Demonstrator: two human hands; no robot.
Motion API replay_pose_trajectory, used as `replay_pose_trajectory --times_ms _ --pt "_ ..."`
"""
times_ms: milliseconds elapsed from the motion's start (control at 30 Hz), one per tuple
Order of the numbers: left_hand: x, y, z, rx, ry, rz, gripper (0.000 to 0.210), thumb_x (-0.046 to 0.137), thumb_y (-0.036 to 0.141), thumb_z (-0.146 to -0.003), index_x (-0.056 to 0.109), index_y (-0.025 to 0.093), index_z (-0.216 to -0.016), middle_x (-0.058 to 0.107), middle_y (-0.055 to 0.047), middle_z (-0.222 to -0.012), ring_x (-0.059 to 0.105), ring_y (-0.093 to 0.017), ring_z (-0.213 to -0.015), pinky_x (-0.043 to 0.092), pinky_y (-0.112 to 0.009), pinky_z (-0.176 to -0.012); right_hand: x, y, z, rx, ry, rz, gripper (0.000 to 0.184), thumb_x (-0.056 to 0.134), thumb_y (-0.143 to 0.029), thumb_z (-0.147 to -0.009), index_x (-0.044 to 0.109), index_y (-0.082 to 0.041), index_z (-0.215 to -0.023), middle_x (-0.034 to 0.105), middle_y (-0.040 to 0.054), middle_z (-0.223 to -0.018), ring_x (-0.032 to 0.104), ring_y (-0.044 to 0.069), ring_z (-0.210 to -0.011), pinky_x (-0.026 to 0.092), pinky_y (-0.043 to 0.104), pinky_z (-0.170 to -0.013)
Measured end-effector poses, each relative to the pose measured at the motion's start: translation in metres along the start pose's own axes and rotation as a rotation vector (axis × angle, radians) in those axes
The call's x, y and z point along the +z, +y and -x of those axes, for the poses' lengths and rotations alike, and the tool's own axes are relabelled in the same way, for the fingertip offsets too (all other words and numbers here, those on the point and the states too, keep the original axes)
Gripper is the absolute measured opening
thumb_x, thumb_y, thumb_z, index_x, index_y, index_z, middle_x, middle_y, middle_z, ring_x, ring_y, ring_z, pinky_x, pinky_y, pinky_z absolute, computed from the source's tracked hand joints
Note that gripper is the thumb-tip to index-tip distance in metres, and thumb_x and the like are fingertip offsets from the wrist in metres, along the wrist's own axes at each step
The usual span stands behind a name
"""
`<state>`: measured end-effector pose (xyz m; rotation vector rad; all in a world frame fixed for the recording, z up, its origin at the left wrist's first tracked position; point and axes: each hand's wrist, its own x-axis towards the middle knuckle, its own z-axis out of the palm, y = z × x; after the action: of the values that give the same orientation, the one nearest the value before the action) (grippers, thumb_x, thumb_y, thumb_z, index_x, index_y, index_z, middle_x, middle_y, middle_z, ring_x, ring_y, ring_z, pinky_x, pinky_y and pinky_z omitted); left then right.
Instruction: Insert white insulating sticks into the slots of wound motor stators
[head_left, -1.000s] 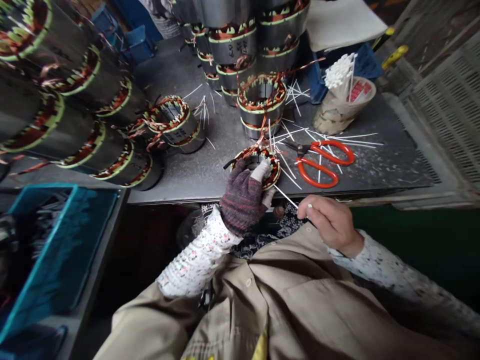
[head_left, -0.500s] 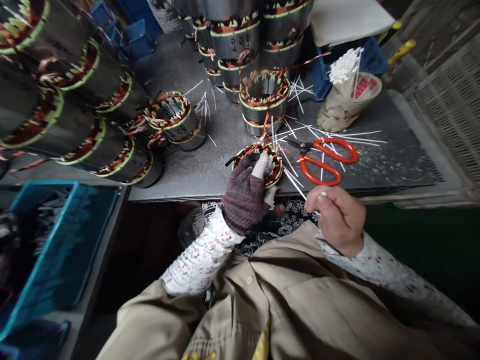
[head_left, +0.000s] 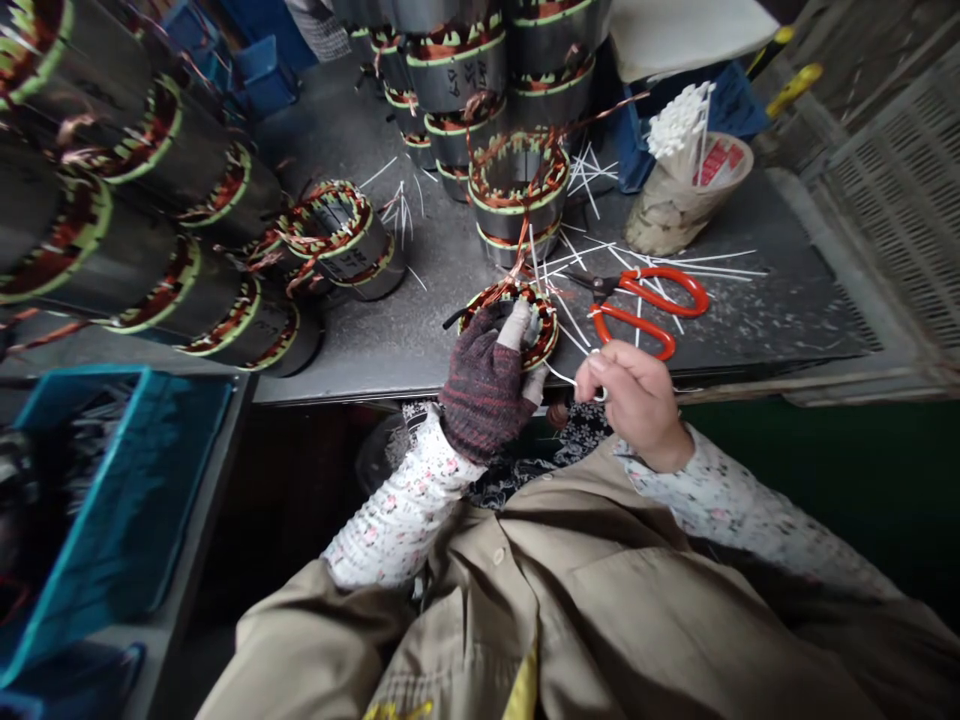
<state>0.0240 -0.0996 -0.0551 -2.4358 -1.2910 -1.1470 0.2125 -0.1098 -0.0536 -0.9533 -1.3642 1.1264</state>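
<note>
At the table's front edge lies a motor stator (head_left: 545,350) with copper windings and a pale green rim. My left hand (head_left: 487,385), in a dark knitted glove with light wrapped fingertips, grips it, the thumb at its inner opening. My bare right hand (head_left: 634,400) is closed in a pinch on a thin white cable tie (head_left: 559,374), which runs in a curve toward the stator's right side. Whether the tie passes round the windings is hidden. Just beyond my right hand lie scissors with orange handles (head_left: 660,345), their dark blades pointing left.
Loose white ties (head_left: 592,170) are scattered on the dark table (head_left: 795,300). A tub of ties (head_left: 675,215) stands at the right. Stacked stators (head_left: 465,85) rise at the back, others (head_left: 150,270) at the left. A teal bin (head_left: 187,440) sits lower left.
My right hand has moved left and slightly up, closer to the stator. The white tie, straight before, is now bent into a curve. My left hand keeps its hold.
</note>
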Motion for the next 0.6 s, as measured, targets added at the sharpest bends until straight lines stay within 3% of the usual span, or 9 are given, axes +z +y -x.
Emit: replay_pose_trajectory --times_ms 133,333,500,600 --pt "0.0 -0.001 0.001 -0.023 -0.024 0.009 0.067 0.057 0.032 -0.098 0.028 0.014 -0.156 0.061 -0.019 -0.14 0.052 -0.031 -0.141 0.045 -0.05 -0.119 0.001 -0.002 0.003 -0.054 0.011 -0.121 0.04 0.06 -0.044 -0.099 0.062 -0.023 -0.065 0.063 -0.001 -0.062 0.057 0.015 -0.061 0.045 0.032 -0.063" --pt "-0.002 -0.001 0.0 0.004 -0.025 -0.008 0.071 0.06 0.028 -0.096 0.026 0.016 -0.157 0.064 -0.017 -0.135 0.054 -0.029 -0.139 0.046 -0.051 -0.119 -0.008 -0.004 0.01 0.066 0.01 -0.078 0.04 0.065 -0.045 -0.096 0.063 -0.023 -0.063 0.064 -0.0007 -0.061 0.057 0.014 -0.059 0.044 0.031 -0.061" --pt "0.0 0.0 0.002 -0.011 -0.016 -0.021 0.071 0.06 0.03 -0.096 0.027 0.016 -0.157 0.063 -0.017 -0.137 0.055 -0.029 -0.138 0.047 -0.052 -0.118 -0.003 0.002 0.002 -0.001 0.059 -0.298 0.047 0.066 -0.066 -0.088 0.067 -0.025 -0.064 0.064 0.0007 -0.057 0.063 0.019 -0.06 0.05 0.035 -0.061" --pt "0.001 -0.002 0.002 -0.019 -0.036 0.002 0.07 0.058 0.031 -0.097 0.026 0.015 -0.158 0.061 -0.018 -0.141 0.054 -0.03 -0.14 0.045 -0.052 -0.119 -0.002 0.005 0.004 0.095 0.021 -0.339 0.062 0.055 -0.081 -0.085 0.068 -0.025 -0.065 0.065 0.0031 -0.058 0.063 0.02 -0.057 0.05 0.036 -0.057"
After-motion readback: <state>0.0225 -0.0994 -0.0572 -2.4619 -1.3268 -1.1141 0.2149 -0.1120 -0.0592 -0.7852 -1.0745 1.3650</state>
